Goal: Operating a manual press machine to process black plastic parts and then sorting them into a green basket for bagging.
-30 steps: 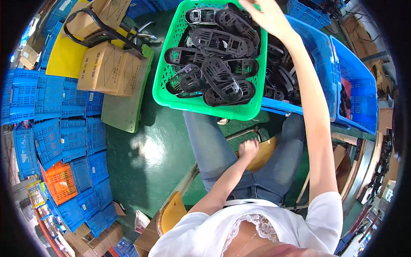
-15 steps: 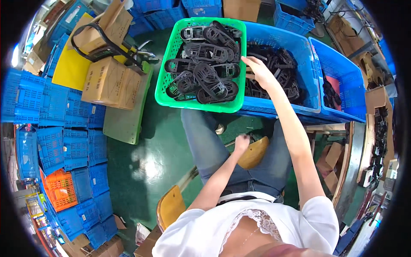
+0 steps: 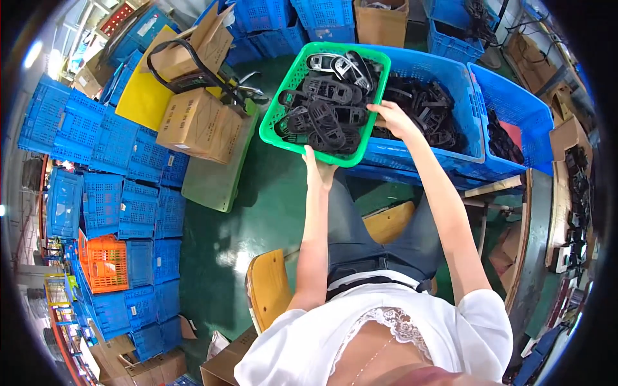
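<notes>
A green plastic basket (image 3: 273,137), heaped with black oval slotted plastic parts (image 3: 327,121), is between my two hands and slightly tilted. My left hand (image 3: 319,170) grips its near edge, thumb up against the rim and the other fingers mostly hidden below. At the right rim, my right hand (image 3: 394,120) is closed round the edge, with its fingertips partly out of sight. Just right of the basket and partly behind it stands a large blue crate (image 3: 468,83) holding more black plastic parts (image 3: 432,106).
A second blue crate (image 3: 537,122) adjoins on the right. To the left, a green platform trolley (image 3: 215,193) carries cardboard boxes (image 3: 199,125). Blue crates (image 3: 122,206) are stacked along the left side, an orange one (image 3: 106,265) among them. A wooden stool (image 3: 389,222) is between my legs.
My left hand has come up from between my legs to the basket's near edge. The basket has turned slightly and appears farther right in view; my right hand remains on its right rim.
</notes>
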Tool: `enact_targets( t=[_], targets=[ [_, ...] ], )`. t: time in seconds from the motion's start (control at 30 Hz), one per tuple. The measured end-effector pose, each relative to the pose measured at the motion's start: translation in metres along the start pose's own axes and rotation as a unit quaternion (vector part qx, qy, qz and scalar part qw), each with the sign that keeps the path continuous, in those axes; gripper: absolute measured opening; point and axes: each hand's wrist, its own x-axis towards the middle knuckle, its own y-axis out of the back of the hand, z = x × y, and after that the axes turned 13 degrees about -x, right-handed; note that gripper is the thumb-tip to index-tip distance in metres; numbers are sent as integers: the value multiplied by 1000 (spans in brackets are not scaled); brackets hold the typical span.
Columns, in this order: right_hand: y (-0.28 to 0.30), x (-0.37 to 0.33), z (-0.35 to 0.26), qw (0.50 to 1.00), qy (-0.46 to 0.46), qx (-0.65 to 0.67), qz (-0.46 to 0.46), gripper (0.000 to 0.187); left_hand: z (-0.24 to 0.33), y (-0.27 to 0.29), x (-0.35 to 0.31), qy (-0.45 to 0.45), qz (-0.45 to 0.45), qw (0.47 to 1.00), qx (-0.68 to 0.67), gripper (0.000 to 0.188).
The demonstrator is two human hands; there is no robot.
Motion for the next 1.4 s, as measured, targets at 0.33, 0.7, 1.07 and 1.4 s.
enact_targets(
  t=[0.33, 0.7, 1.07, 1.4],
  targets=[
    [-17, -86, 27, 995, 7, -9, 101, 15, 26, -18, -44, 41, 17, 998, -38, 54],
    [-38, -212, -18, 894, 220, -206, 331, 16, 23, -75, -123, 59, -77, 995, -15, 56],
    [1, -267, -22, 858, 288, -266, 333, 14, -3, -129, -176, -19, -49, 998, 44, 69],
    [31, -335, -44, 851, 265, -244, 382, 14, -32, -166, -186, 46, -10, 992, 121, 67]
  ],
)
